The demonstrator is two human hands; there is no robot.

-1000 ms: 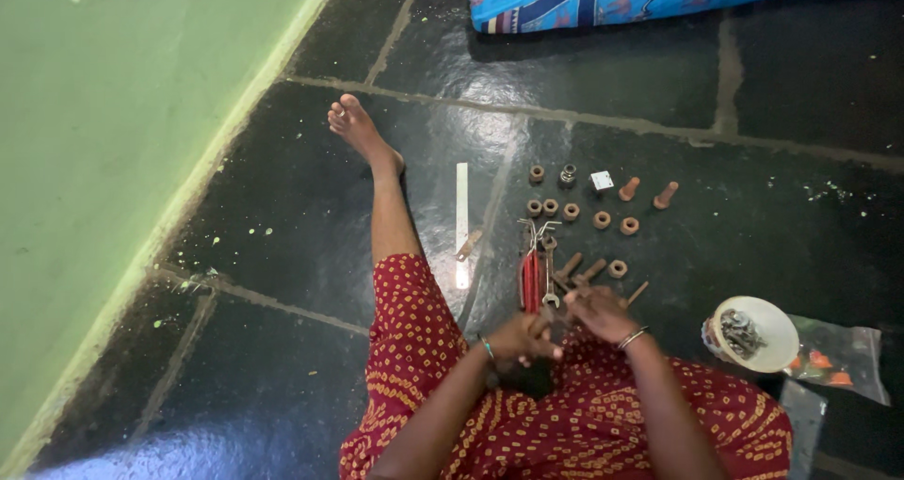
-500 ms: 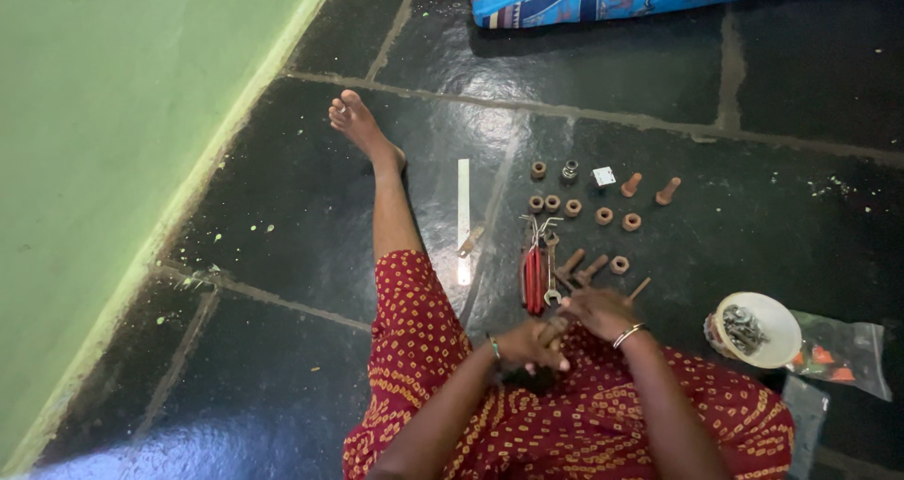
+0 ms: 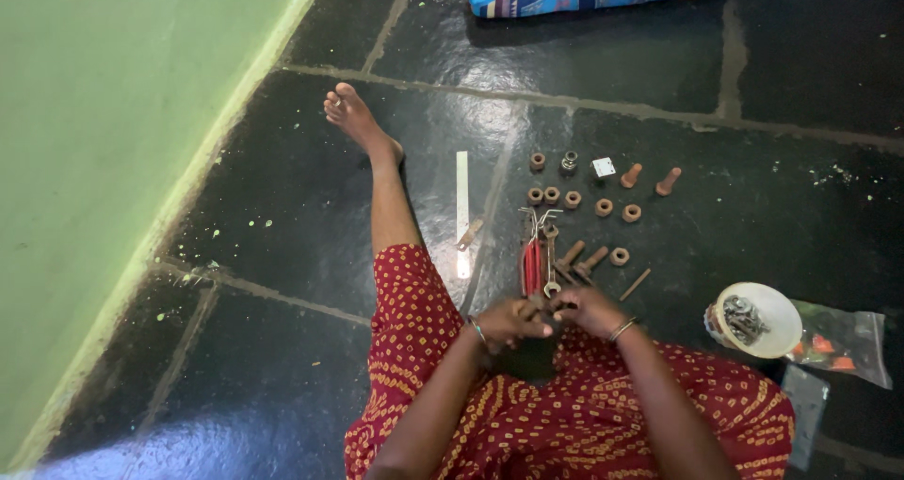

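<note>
Head view, read left to right: green wall (image 3: 104, 160) at far left, dark stone floor (image 3: 282, 235) beside it; one bare foot (image 3: 353, 118) stretched out along the floor; pale flat metal strip (image 3: 461, 198) lying lengthwise just right of the leg; red-handled tool (image 3: 532, 264) next, its tip toward the hands. Left hand (image 3: 508, 322) and right hand (image 3: 589, 309) meet over the lap, touching; both grips pressed together on a small brown threaded piece (image 3: 544, 303) pinched between them; which part it is, too small to tell. Beyond the hands, brown nuts (image 3: 552, 196) and bolts (image 3: 631, 174) sit loose in rows, well apart from each other; judged: one piece in work, most of the set untouched. White bowl (image 3: 774, 303) of metal bits and a clear bag (image 3: 843, 344) at right.
</note>
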